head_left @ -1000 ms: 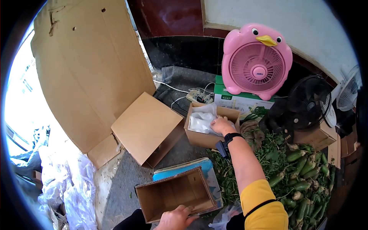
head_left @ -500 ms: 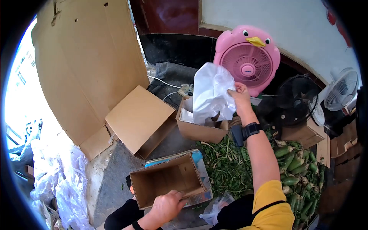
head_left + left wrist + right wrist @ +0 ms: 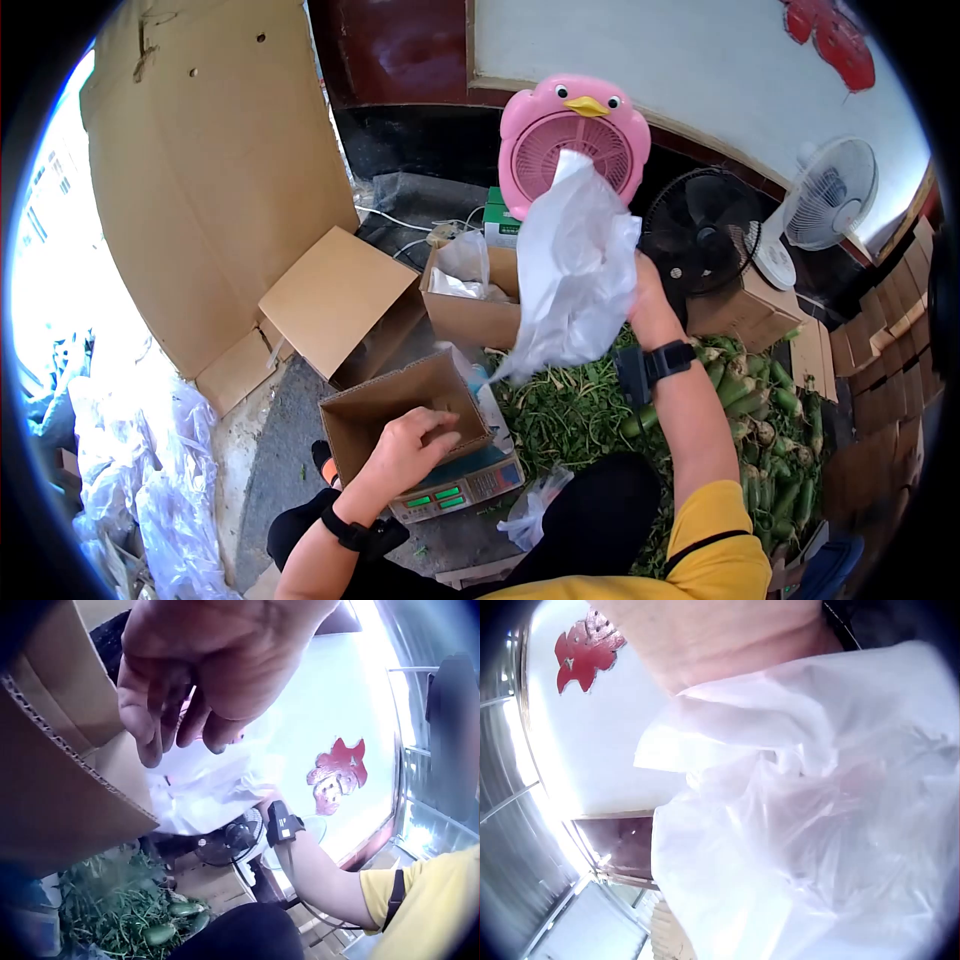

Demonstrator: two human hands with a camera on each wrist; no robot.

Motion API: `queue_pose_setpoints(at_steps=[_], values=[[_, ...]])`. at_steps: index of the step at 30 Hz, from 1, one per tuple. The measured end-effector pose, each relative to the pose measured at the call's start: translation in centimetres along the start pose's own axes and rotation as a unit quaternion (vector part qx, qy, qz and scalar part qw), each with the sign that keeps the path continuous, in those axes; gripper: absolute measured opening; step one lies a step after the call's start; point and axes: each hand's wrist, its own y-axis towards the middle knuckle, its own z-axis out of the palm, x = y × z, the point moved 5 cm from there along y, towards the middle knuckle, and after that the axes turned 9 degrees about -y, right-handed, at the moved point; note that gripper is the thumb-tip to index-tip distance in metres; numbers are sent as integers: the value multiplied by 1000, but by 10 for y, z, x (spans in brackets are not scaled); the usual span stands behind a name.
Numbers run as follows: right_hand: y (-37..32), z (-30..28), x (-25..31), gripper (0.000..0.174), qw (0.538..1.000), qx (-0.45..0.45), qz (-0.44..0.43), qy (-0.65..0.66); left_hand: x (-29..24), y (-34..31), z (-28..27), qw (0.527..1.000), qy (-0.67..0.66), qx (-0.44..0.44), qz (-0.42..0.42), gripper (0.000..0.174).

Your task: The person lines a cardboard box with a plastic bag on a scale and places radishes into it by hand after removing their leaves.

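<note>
A tall cardboard sheet (image 3: 220,180), flat and creased, fills the upper left; tangled leafy greens (image 3: 560,410) lie right of lower centre. Left of lower centre, the left hand (image 3: 415,440) is at the mouth of a corrugated box (image 3: 355,420), fingers loosely bent around nothing. A glossy, rounded pink fan (image 3: 540,150) stands upper centre. Just right of centre, the right hand (image 3: 645,285) holds crinkled white plastic (image 3: 575,270) — its fingers' exact pinch is hidden. Such thin film wants a firm, gentle grip — folds gathered, clear of the greens.
</note>
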Motion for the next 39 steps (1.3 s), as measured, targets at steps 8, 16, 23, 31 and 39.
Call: queue_pose_setpoints(at_steps=[8,16,23,31,39], values=[[-99,38,-5,13,984,28,90,-151,-63,6,34,904,-345,230,-109,39],[-174,80,-17,33,866,252,-74,-425,-27,22,64,827,-521,24,-212,48],[-197,81,-36,52,757,324,-161,-544,-13,6,74,852,-439,4,-286,26],[-187,72,-39,33,799,315,-61,-508,-3,5,73,824,-499,-26,-268,7],[-134,25,-44,11,890,188,14,-415,21,7,31,755,-617,-162,-152,19]])
